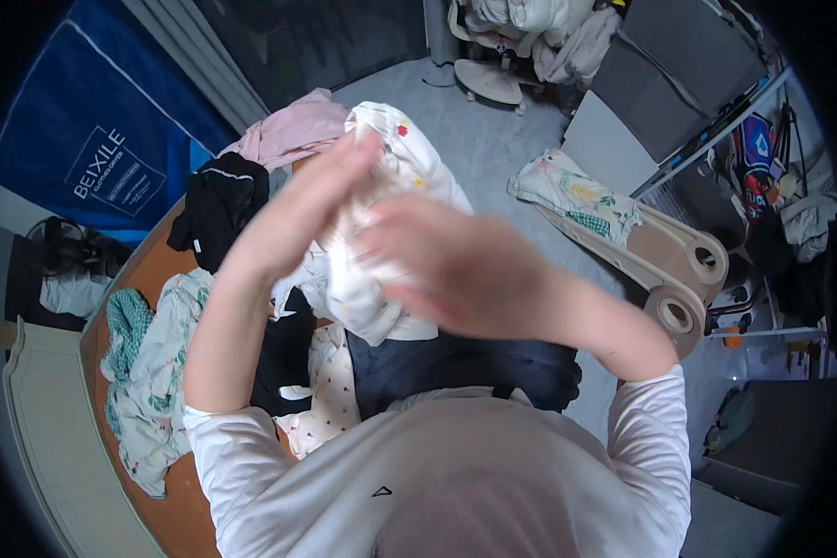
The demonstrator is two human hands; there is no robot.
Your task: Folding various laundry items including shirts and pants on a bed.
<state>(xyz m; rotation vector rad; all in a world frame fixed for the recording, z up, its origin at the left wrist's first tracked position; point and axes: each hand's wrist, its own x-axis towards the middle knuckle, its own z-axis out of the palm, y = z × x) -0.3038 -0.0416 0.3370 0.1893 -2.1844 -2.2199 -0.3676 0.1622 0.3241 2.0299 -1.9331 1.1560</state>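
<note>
Orange-brown surface (153, 260) at left, white printed cloth (428, 181) at the centre, grey floor (493, 139) at right.
At far left, a blue fabric cover (112, 121) runs off into the black fisheye rim; below it a floral cloth (163, 372) lies crumpled, one edge behind the left forearm. Next comes a black garment (219, 209), its shape lost in folds. The left hand (316, 191) overlaps the white printed cloth with fingers outstretched, and whether it grips cannot be told. The right hand (465, 260), smeared by blur, covers the cloth's middle; its hold is equally unclear. Farther right, a beige object (665, 251) of uncertain kind sits partly under another patterned cloth (581, 195).
</note>
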